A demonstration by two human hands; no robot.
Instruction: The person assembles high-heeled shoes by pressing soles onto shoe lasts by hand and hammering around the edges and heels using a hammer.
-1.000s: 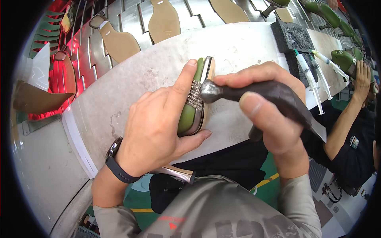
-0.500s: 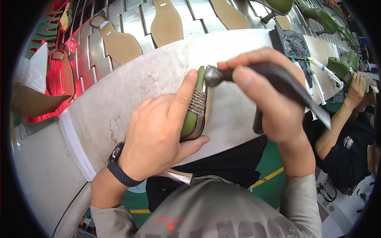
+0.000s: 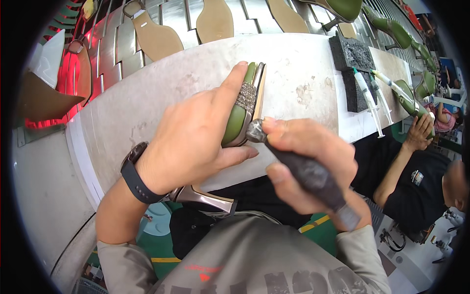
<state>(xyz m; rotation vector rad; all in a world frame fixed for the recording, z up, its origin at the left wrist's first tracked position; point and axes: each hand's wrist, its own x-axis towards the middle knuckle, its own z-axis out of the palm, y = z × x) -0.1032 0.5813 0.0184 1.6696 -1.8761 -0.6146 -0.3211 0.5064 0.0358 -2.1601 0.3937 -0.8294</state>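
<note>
A green high-heeled shoe (image 3: 236, 123) with a glittering band lies on its side at the worktable's near part. My left hand (image 3: 188, 132) is closed round it, index finger stretched along the upper toward the toe and thumb below. The shoe's metallic heel (image 3: 208, 200) sticks out below my left wrist, past the table edge. My right hand (image 3: 313, 152) grips a dark hammer (image 3: 308, 171). Its rounded face is at the shoe's sole edge, just past the glittering band; whether it touches is unclear. The hammer's flat end points down toward my right forearm.
Tan insoles (image 3: 215, 22) and green shoes (image 3: 391, 27) lie on the metal slat conveyor (image 3: 169, 24) beyond the table (image 3: 147, 93). Dark foam blocks (image 3: 355, 54) and several syringes (image 3: 367, 98) sit at the right. A co-worker's hand (image 3: 419, 132) holds another green shoe.
My right hand has brought the hammer nearer to me, from the toe down along the sole edge. My left hand still holds the shoe. The view has shifted slightly.
</note>
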